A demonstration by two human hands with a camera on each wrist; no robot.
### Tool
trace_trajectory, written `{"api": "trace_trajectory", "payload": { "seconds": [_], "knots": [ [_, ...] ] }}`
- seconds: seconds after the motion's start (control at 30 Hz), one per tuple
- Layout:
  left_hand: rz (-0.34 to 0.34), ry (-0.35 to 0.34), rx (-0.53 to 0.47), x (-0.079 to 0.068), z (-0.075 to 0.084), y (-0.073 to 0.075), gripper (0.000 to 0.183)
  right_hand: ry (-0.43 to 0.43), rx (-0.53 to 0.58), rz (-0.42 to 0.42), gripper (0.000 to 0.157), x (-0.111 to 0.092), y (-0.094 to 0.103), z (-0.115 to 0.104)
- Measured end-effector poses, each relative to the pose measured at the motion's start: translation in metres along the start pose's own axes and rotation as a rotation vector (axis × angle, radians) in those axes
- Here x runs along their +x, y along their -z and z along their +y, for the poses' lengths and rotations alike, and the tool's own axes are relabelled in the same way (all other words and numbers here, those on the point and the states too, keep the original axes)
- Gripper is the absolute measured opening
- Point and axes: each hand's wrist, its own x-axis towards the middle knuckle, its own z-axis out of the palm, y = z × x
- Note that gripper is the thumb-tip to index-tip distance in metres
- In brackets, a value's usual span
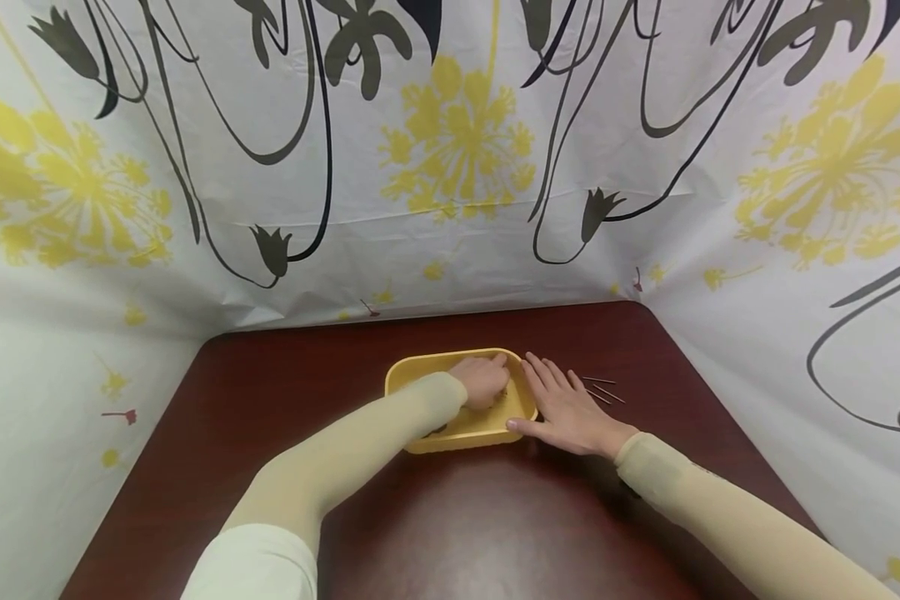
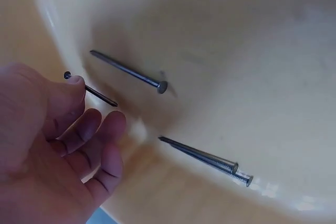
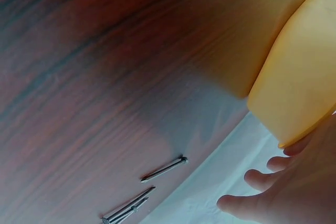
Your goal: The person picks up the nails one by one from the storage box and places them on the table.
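One thin grey nail [image 2: 90, 91] pinched by left hand [image 2: 50, 150]; right hand [image 1: 570, 412] relaxed flat.

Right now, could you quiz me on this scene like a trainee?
1. True or false: the left hand is inside the yellow tray.
2. How many nails lie on the table beside the tray?
3. The left hand pinches: A) a screw B) a nail C) a coin.

Key: 1 true; 2 three; 3 B. The right hand rests flat against the tray's side.
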Motion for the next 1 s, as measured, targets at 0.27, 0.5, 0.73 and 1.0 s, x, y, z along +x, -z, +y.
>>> {"api": "trace_trajectory", "payload": {
  "seconds": [0.27, 0.5, 0.73, 1.0],
  "knots": [
    [0.003, -0.032, -0.016, -0.008, -0.001, 0.014, 0.029, -0.008, 0.013, 0.006, 0.107, 0.0, 0.001, -0.001],
    [0.046, -0.065, 0.002, -0.021, -0.002, 0.022, 0.027, -0.013, 0.016, 0.001, 0.108, -0.001, 0.002, -0.002],
    [0.087, -0.029, -0.063, -0.031, -0.01, 0.031, 0.013, -0.018, -0.001, 0.003, 0.109, -0.001, 0.003, 0.0],
    [0.108, -0.019, 0.003, -0.055, -0.017, 0.04, 0.005, 0.006, -0.027, 0.008, 0.109, 0.002, 0.005, -0.003]
  ]
}}
